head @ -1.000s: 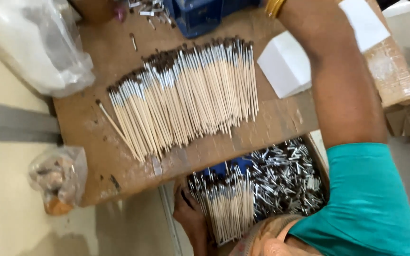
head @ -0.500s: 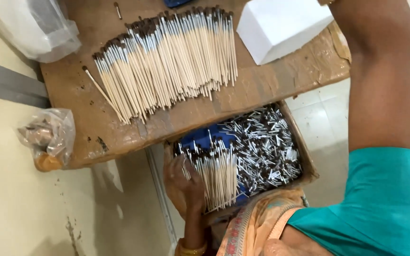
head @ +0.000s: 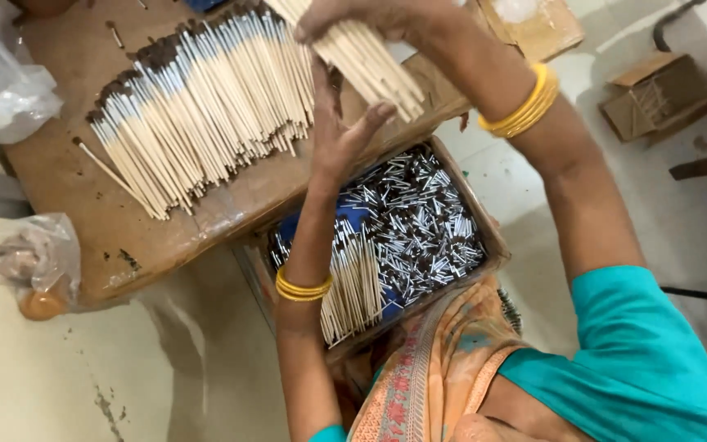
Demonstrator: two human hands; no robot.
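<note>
My right hand (head: 378,16) grips a bundle of thin wooden sticks (head: 370,57) at the top middle, slanting down to the right. My left hand (head: 337,135) is raised just below that bundle, fingers spread, palm near the stick ends, holding nothing. To the left, a wide row of brush sticks with dark tips and silver ferrules (head: 198,106) lies on the brown board (head: 124,237). Below my hands, a cardboard box (head: 493,237) in my lap holds loose silver ferrules (head: 419,221) and a smaller bunch of sticks (head: 353,286).
A clear plastic bag (head: 2,82) lies at the board's left end, and a crumpled bag with an orange object (head: 34,270) sits below it. A small open carton (head: 656,94) stands on the floor at right, beside a dark cable.
My left hand has risen out of the lap box to the board's edge. My right hand has come back into view holding a bundle of sticks. The camera has shifted closer.
</note>
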